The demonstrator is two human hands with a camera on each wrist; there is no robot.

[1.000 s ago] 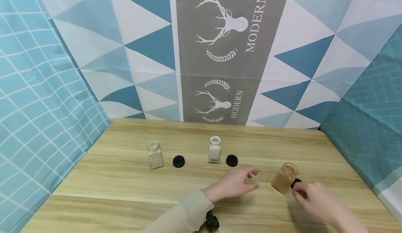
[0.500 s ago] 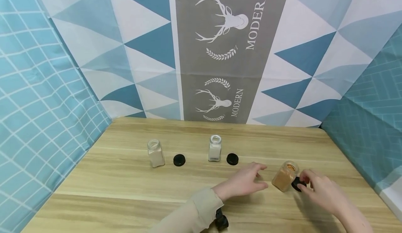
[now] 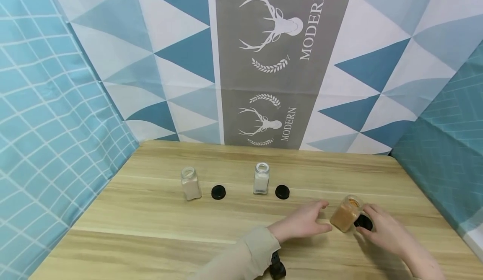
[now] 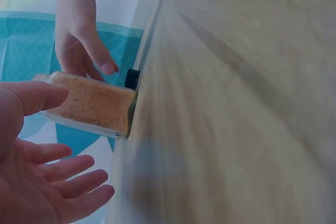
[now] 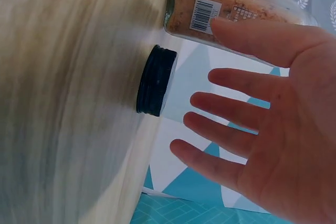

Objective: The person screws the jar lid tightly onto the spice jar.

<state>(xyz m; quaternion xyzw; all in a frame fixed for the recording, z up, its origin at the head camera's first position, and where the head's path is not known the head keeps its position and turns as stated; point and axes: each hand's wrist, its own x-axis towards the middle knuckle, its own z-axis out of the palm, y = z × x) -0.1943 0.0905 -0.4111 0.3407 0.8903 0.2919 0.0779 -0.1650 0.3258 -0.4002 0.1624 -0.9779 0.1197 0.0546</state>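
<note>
An uncapped glass spice jar (image 3: 344, 216) of orange-brown seasoning stands on the wooden table at the right. My left hand (image 3: 305, 221) is just left of it, thumb and fingers spread; the left wrist view shows the seasoning jar (image 4: 94, 104) beyond the extended fingers. On the jar's other side is my right hand (image 3: 386, 232), above a black lid (image 3: 364, 222) lying on the table. In the right wrist view the fingers (image 5: 226, 109) are spread and relaxed, and the black lid (image 5: 156, 81) sits apart from them. Neither hand grips anything.
Two more open glass jars stand farther back: one with beige powder (image 3: 191, 185) at the left, one with white contents (image 3: 261, 180) in the middle. Each has a black lid to its right, the left lid (image 3: 218, 192) and the middle lid (image 3: 282, 192). Patterned cloth walls surround the table.
My left hand has moved right, closer to the seasoning jar. My right hand has shifted over the black lid beside that jar, its fingers opening out. Jars and lids stay in place.
</note>
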